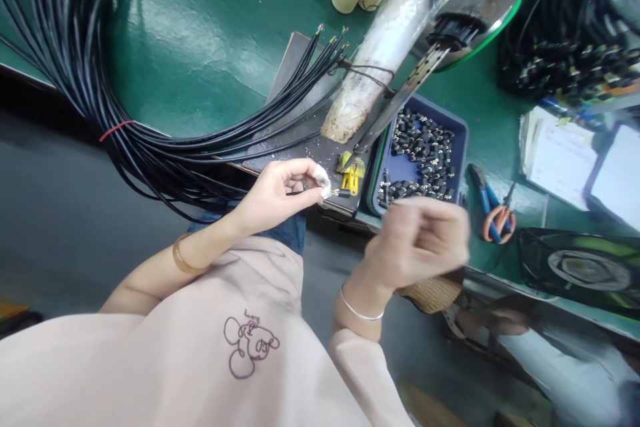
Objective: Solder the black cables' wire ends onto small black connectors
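Note:
My left hand (pixel 283 190) is closed, thumb and forefinger pinching a black cable whose end with a small black connector (pixel 342 193) sticks out to the right. White wrapping covers one of its fingertips. To the right, my right hand (pixel 420 240) is raised at the table's front edge, blurred, its fingers curled inward; whether anything is in them is hidden. Just beyond it stands a blue-grey tray (pixel 463 140) with many small black connectors (pixel 425 147). A yellow cutter-like tool (pixel 353 180) lies by the cable end, below the metal tip of a soldering iron (pixel 370 137).
A thick bundle of black cables (pixel 100 80), tied with a red band, fills the left. Its stripped ends rest on a grey board (pixel 290 73). A white wrapped tube (pixel 370 67) slants overhead. Pliers (pixel 485 203), papers (pixel 560 153) and another person's arm (pixel 550 353) are at right.

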{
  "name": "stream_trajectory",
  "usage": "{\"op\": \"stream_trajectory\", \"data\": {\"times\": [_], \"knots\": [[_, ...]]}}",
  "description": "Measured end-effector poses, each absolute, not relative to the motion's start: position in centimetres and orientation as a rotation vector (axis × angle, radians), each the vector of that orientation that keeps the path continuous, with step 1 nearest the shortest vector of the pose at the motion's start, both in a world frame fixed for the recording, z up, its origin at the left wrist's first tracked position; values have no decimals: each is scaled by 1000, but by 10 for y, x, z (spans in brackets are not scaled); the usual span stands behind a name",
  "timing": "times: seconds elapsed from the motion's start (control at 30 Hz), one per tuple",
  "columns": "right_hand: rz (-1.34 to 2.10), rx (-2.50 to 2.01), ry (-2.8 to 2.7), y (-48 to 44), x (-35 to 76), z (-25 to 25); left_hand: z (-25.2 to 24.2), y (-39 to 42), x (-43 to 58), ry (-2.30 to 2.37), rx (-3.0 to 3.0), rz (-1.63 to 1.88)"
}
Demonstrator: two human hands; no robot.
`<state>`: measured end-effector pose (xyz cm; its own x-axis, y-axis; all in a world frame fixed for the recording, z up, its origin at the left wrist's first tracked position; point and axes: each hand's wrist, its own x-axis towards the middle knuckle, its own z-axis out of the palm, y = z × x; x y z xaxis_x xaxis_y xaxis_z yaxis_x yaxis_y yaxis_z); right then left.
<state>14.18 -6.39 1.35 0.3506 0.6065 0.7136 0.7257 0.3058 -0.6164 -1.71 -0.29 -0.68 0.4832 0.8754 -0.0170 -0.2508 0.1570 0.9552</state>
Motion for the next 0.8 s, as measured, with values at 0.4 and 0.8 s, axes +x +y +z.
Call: {"op": "stream_trajectory", "data": {"times": [0.4, 0.8], "knots": [[-325, -1346, -1788, -68, 141, 7, -2, -1, -10, 768, 1083, 974], [-216, -1378, -1693, -57, 133, -3, -2, 4, -6, 774, 1104, 1045]]}}
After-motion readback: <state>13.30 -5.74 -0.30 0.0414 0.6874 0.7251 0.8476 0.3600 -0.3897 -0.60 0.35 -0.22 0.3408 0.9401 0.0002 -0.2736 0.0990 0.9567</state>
